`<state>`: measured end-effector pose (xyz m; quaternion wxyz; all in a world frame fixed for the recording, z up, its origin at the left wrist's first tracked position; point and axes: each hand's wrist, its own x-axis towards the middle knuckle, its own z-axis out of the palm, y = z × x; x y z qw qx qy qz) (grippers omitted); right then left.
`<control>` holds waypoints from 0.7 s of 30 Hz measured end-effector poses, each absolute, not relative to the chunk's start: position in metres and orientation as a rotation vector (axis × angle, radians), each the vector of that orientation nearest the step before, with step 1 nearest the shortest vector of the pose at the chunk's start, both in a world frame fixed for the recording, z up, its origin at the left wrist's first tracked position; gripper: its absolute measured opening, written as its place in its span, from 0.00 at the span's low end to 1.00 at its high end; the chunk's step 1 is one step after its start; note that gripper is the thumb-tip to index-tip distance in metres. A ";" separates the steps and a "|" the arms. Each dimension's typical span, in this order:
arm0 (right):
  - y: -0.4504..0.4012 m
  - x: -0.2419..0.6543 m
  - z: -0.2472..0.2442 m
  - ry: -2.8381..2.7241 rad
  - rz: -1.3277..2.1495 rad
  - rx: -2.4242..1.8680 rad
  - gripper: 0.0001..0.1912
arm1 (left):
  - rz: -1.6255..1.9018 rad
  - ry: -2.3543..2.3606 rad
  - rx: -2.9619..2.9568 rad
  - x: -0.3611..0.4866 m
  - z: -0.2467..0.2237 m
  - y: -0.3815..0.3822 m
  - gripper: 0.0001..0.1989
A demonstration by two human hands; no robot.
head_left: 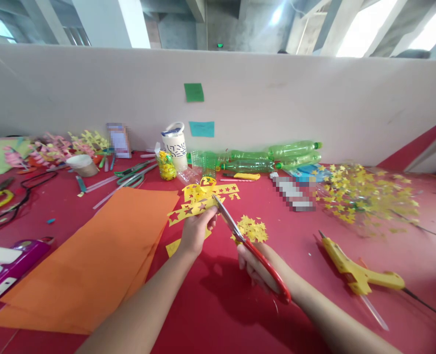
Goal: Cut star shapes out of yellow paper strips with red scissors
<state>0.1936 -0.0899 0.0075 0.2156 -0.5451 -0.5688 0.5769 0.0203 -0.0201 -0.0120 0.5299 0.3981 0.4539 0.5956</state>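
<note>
Scissors angle forward-left from the outstretched right hand.

Yellow star-cut strip, tumbler perhaps cream

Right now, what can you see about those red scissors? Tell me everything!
The scissors have long, silvery, metal-looking blades and shiny red handles. The right hand grips them by the handles, above the red table. They slant, tips pointing forward and left, up to the yellow strip with star-shaped holes in the left hand. I can't tell whether the tips touch it.
</note>
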 end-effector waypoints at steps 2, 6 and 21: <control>-0.090 0.193 0.008 -1.547 1.610 -1.519 0.30 | 1.415 1.068 0.939 0.020 -0.012 -0.020 0.13; -0.091 0.191 0.009 -1.509 1.634 -1.509 0.30 | 1.402 1.041 0.937 0.020 -0.012 -0.019 0.13; -0.090 0.194 0.014 -1.563 1.578 -1.561 0.27 | 1.405 0.952 0.884 0.018 0.001 -0.021 0.10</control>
